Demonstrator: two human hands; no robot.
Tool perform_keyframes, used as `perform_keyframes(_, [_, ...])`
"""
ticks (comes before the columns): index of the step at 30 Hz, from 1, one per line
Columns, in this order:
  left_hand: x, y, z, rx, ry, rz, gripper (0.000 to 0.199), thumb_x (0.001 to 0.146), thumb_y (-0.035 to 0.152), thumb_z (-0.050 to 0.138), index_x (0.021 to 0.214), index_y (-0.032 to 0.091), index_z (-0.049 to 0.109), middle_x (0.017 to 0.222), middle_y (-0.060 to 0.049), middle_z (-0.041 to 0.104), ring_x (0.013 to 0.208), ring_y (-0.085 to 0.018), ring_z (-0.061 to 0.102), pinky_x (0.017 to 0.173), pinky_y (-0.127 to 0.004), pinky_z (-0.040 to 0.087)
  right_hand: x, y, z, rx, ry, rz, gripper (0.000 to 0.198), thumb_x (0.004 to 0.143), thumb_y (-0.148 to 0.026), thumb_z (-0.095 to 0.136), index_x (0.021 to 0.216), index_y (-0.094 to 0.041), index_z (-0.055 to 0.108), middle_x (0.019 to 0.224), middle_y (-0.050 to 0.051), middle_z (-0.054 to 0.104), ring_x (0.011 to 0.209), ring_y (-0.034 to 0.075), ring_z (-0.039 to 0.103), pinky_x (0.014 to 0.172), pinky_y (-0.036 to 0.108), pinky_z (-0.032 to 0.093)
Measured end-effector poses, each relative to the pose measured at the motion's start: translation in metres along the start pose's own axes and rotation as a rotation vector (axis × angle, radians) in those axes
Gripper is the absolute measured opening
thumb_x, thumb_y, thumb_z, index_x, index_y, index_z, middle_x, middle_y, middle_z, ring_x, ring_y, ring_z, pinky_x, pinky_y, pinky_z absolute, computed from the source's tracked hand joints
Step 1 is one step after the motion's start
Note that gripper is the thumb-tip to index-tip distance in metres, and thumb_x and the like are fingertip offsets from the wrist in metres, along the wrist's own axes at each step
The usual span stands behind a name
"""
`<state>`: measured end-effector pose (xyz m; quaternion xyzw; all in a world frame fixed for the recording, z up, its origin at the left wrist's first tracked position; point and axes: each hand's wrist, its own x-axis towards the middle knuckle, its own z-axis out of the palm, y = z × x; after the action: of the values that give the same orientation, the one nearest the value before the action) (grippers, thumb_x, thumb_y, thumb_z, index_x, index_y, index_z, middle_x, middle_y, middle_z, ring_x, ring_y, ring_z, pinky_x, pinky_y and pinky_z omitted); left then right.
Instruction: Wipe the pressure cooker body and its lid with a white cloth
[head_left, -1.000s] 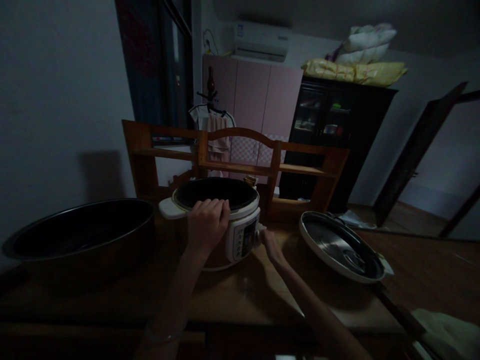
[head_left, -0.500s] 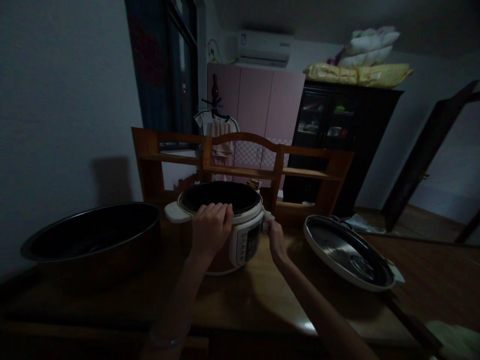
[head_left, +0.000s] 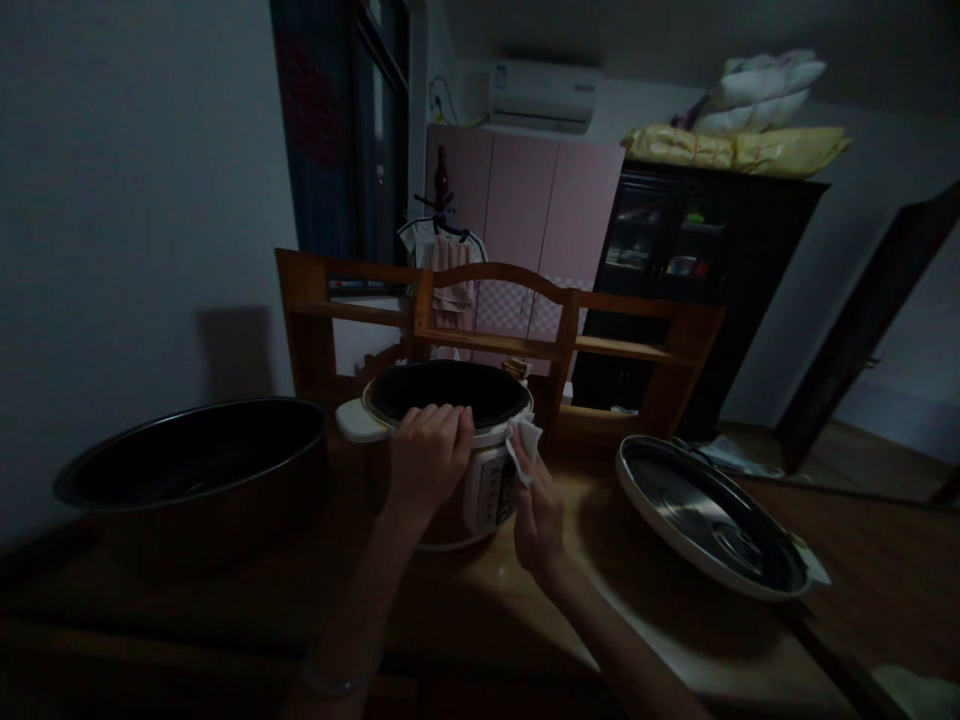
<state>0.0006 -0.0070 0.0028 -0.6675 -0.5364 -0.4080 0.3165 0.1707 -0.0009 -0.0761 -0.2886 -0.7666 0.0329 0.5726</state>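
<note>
With right hand (head_left: 538, 510), holding white cloth (head_left: 527, 440) bunched at the fingers against the front right rim of the cooker (head_left: 457, 515), shifted from its right side a second ago. With left hand (head_left: 431, 455), still clamped over its near rim, mid-counter (head_left: 480, 600). Cannot read control panel (head_left: 493, 490) lettering.

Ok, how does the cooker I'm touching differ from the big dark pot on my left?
The cooker has a white handle and a button panel; the dark pot shows neither.

The left hand grips the cooker, and the right hand holds a white wipe at its side; neither touches the dark pot.

Both are uncovered, with dark insides.
</note>
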Motion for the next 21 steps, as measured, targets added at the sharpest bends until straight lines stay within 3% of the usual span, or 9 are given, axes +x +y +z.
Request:
perform_keyframes(5, [-0.001,-0.001,0.0,-0.011,0.01,0.004,0.033,0.1,0.027,0.035,0.072,0.022,0.051,0.073,-0.003,0.061,0.073,-0.02,0.053,0.074,-0.036,0.033,-0.003,-0.012,0.003,-0.173,-0.159,-0.257,0.061,0.099,-0.033,0.021,0.156,-0.011,0.022,0.162,0.011,0.022,0.15,0.032,0.014,0.119,0.06,0.023])
perform_keyframes(11, [-0.002,-0.003,0.001,-0.033,-0.002,-0.012,0.033,0.1,0.026,0.032,0.075,0.022,0.053,0.074,-0.003,0.06,0.074,-0.02,0.053,0.075,-0.036,0.034,-0.003,-0.01,0.01,-0.335,-0.265,-0.492,0.059,0.089,-0.024,0.036,0.145,-0.004,0.041,0.16,0.017,0.024,0.148,0.037,0.014,0.118,0.062,0.024])
perform_keyframes(21, [-0.002,-0.004,0.003,-0.039,-0.043,-0.021,0.035,0.1,0.027,0.029,0.077,0.021,0.055,0.076,-0.005,0.061,0.076,-0.021,0.053,0.076,-0.037,0.034,-0.025,0.005,0.001,-0.391,-0.463,-0.591,0.05,0.085,-0.017,0.046,0.131,-0.002,0.054,0.154,0.02,0.037,0.149,0.03,0.019,0.119,0.052,0.032])
